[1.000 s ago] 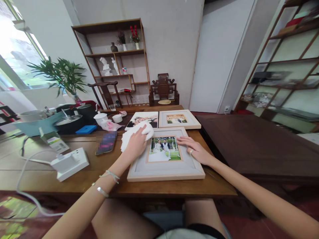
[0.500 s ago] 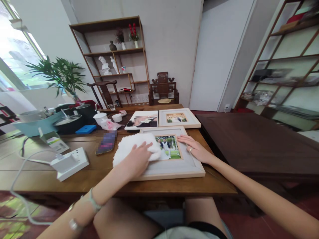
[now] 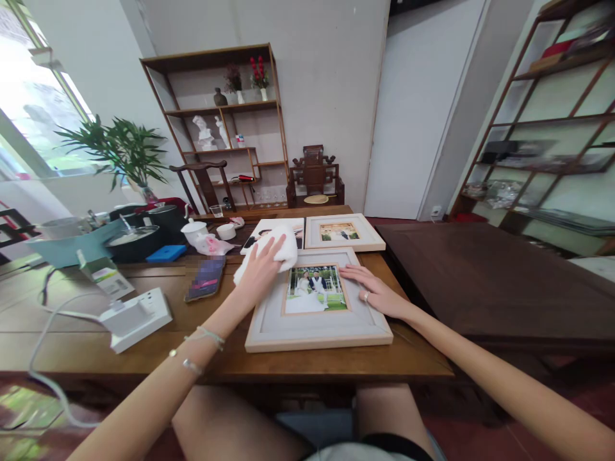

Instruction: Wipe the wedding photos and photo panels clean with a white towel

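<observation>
A pale wooden picture frame (image 3: 319, 344) lies flat at the table's front edge, with a photo of a couple (image 3: 317, 288) in its wide light mat. My left hand (image 3: 262, 262) has hold of a fluffy white towel (image 3: 287, 246), its fingers spread over the cloth at the frame's far left corner. The towel also covers part of a white-edged photo panel (image 3: 298, 227) behind. On the frame's right side rests my right hand (image 3: 377, 291), fingers stretched out and fingertips beside the photo. A second pale frame (image 3: 375, 237) lies behind it.
Left of the frame lie a phone (image 3: 205, 278), a white power strip (image 3: 139, 320) with a cable, a small open box (image 3: 108, 275) and a blue block (image 3: 166, 251). A white teapot (image 3: 193, 230) stands farther back. A dark lower table (image 3: 480, 275) is at the right.
My left hand has slid the towel away from me, off the left part of the frame to its far left corner, uncovering the photo. My right hand has stayed in place.
</observation>
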### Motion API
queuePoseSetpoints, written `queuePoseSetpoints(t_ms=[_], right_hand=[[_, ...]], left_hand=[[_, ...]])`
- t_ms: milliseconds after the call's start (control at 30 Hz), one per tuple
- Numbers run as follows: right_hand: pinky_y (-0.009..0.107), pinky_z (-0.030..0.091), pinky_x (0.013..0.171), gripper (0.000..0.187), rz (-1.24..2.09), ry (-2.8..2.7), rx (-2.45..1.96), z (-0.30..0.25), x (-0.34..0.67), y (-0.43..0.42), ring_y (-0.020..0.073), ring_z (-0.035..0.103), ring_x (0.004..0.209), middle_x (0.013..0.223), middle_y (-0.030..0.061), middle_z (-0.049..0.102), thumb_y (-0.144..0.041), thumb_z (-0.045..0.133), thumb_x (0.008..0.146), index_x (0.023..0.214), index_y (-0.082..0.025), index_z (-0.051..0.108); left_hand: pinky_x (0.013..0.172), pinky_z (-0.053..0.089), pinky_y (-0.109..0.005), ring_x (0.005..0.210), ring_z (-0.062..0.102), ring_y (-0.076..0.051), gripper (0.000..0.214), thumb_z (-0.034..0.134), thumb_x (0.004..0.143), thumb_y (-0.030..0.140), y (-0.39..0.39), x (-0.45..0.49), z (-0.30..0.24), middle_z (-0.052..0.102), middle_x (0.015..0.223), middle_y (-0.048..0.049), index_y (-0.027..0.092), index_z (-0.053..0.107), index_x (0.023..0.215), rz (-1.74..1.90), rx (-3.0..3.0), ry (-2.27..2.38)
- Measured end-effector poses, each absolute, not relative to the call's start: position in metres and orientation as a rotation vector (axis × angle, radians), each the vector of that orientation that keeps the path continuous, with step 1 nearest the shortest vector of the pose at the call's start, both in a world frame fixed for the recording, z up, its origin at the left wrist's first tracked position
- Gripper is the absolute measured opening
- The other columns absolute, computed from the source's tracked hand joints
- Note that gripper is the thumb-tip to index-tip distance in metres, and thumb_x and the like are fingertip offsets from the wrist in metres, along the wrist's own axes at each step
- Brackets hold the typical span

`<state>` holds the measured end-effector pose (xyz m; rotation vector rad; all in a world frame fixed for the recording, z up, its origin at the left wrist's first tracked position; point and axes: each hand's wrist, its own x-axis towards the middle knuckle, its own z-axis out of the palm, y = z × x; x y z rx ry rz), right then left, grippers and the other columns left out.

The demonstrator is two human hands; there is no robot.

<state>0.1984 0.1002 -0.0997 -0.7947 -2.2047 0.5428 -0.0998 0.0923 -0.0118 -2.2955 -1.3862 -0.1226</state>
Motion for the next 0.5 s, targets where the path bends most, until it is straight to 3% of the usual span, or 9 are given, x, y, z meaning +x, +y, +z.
queuePoseSetpoints(t_ms=[100,267,400,500], right_hand=[[0.051,0.026,0.11,0.05,0.539,-2.201,-0.812,-0.1,0.198,0.099,0.0261,0.032,0.135,0.141,0.0045,0.046,-0.023,0.046,0.083,0.133,-0.028,0.047],[0.05,0.025,0.111,0.052,0.548,-2.185,-0.823,-0.101,0.198,0.1,0.0244,0.033,0.134,0.139,0.0052,0.048,-0.017,0.045,0.081,0.131,-0.026,0.05],[0.053,0.026,0.111,0.056,0.557,-2.171,-0.851,-0.1,0.198,0.1,0.0252,0.035,0.133,0.137,0.0059,0.05,-0.012,0.045,0.076,0.129,-0.026,0.052],[0.053,0.026,0.11,0.056,0.555,-2.152,-0.867,-0.099,0.196,0.099,0.0258,0.035,0.133,0.136,0.0068,0.05,-0.011,0.045,0.075,0.129,-0.026,0.053]], left_hand=[[0.112,0.02,-0.05,0.139,0.02,-0.028,0.042,0.04,0.076,-0.003,0.116,-0.109,-0.016,0.026,0.151,-0.0066,0.017,0.067,0.101,-0.053,-2.429,-1.282],[0.108,0.031,-0.041,0.133,0.035,-0.023,0.044,0.037,0.081,0.001,0.115,-0.106,-0.02,0.035,0.146,-0.0104,0.015,0.057,0.118,-0.005,-2.574,-1.242],[0.105,0.037,-0.039,0.128,0.043,-0.023,0.035,0.041,0.081,0.002,0.079,-0.101,-0.014,0.043,0.141,-0.011,0.016,0.063,0.105,0.057,-2.657,-1.223],[0.108,0.032,-0.043,0.128,0.043,-0.025,0.031,0.044,0.079,0.001,0.035,-0.1,-0.007,0.042,0.141,-0.0141,0.013,0.063,0.099,0.109,-2.763,-1.227]])
